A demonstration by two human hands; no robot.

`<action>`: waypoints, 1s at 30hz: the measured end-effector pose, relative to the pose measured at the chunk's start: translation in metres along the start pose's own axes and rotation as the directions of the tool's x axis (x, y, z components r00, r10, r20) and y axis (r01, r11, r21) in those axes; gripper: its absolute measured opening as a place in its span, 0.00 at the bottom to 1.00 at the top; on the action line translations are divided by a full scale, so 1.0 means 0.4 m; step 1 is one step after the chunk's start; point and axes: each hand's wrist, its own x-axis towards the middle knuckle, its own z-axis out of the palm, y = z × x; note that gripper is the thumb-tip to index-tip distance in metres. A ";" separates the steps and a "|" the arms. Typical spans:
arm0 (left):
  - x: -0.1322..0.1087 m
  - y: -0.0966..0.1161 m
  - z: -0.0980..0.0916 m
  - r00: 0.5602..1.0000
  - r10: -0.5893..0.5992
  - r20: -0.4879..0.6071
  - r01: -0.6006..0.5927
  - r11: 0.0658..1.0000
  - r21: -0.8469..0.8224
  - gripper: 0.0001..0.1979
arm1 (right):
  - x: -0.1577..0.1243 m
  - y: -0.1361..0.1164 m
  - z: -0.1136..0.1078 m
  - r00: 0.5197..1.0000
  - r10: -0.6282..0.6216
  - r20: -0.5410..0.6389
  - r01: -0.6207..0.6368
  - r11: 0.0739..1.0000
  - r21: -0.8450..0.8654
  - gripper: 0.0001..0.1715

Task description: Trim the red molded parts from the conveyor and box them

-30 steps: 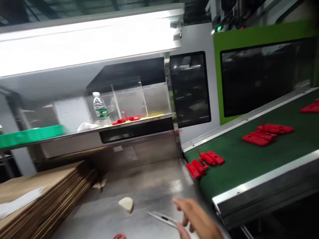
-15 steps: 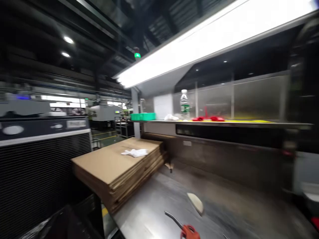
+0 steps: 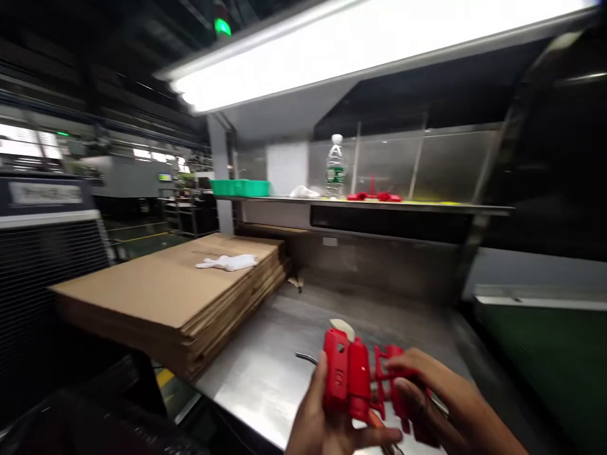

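Observation:
My left hand [image 3: 308, 414] is closed around a glossy red moulded plastic part [image 3: 336, 373] with rounded housings, held up over the steel bench. To its right, my right hand [image 3: 443, 395] has its fingers wrapped on thin red plastic bars [image 3: 379, 379] and further red pieces, which look joined to the same moulding; the exact join is blurred. Behind the parts lies a pale, half-round flat piece [image 3: 342, 327]. The bent metal nozzle [image 3: 306, 357] of a red-orange tool shows beside the left hand, with most of its body hidden.
Stacked cardboard sheets [image 3: 142, 291] with a white glove [image 3: 227, 262] on top cover the bench's left side. Across the back, a shelf [image 3: 417, 207] bears a green tray [image 3: 241, 188], a water bottle [image 3: 336, 167] and red parts [image 3: 374, 197]. A bright lamp [image 3: 332, 50] hangs above.
Both hands have come into view from below, holding the red plastic parts. The view has turned right and tipped down. The red-orange tool is now mostly covered.

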 end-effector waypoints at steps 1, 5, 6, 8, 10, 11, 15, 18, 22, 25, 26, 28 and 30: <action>0.003 0.005 0.005 1.000 -0.002 -0.002 0.002 0.998 -0.064 0.45 | -0.007 0.014 -0.010 0.999 0.017 -0.038 -0.018 0.999 -0.031 0.19; 0.013 0.034 0.016 0.999 0.007 0.051 -0.002 0.994 -0.114 0.49 | -0.053 0.101 -0.021 0.880 0.358 -0.312 -0.298 0.928 0.224 0.30; 0.019 0.035 0.018 0.998 -0.006 0.070 0.014 0.994 -0.112 0.51 | -0.065 0.120 -0.012 0.840 0.464 -0.282 -0.326 0.847 0.420 0.32; 0.036 0.033 0.022 0.994 -0.038 0.104 0.048 0.994 -0.094 0.51 | -0.081 0.137 0.011 0.818 0.558 -0.142 -0.276 0.597 0.753 0.32; 0.053 0.029 0.025 0.993 -0.035 0.110 0.043 0.997 -0.072 0.49 | -0.081 0.128 0.031 0.825 0.558 -0.090 -0.181 0.412 0.893 0.29; 0.060 0.030 0.026 0.995 -0.020 0.094 0.026 0.998 -0.056 0.48 | -0.077 0.116 0.038 0.819 0.565 -0.096 -0.150 0.373 0.915 0.28; 0.072 0.047 0.012 0.992 0.072 -0.108 -0.064 0.996 0.069 0.36 | -0.042 0.067 0.043 0.839 0.532 -0.112 -0.100 0.353 0.930 0.27; 0.072 0.061 -0.019 0.957 0.141 -0.252 -0.107 0.984 0.144 0.28 | -0.017 0.049 0.046 0.892 0.443 -0.085 -0.095 0.368 0.925 0.25; 0.072 0.066 -0.058 0.922 0.215 -0.324 -0.176 0.974 0.143 0.28 | 0.016 0.037 0.051 0.943 0.329 -0.043 -0.103 0.415 0.904 0.22; 0.070 0.067 -0.064 0.922 0.238 -0.306 -0.203 0.969 0.142 0.32 | 0.036 0.037 0.045 0.954 0.298 -0.014 -0.120 0.428 0.896 0.22; 0.069 0.068 -0.061 0.924 0.233 -0.305 -0.196 0.970 0.147 0.33 | 0.040 0.041 0.043 0.954 0.301 0.000 -0.133 0.421 0.897 0.21; 0.067 0.068 -0.050 0.927 0.220 -0.305 -0.177 0.971 0.161 0.34 | 0.043 0.057 0.039 0.947 0.319 0.028 -0.162 0.402 0.901 0.20; 0.069 0.065 -0.033 0.936 0.193 -0.295 -0.143 0.973 0.181 0.36 | 0.038 0.081 0.036 0.932 0.359 0.049 -0.197 0.389 0.900 0.20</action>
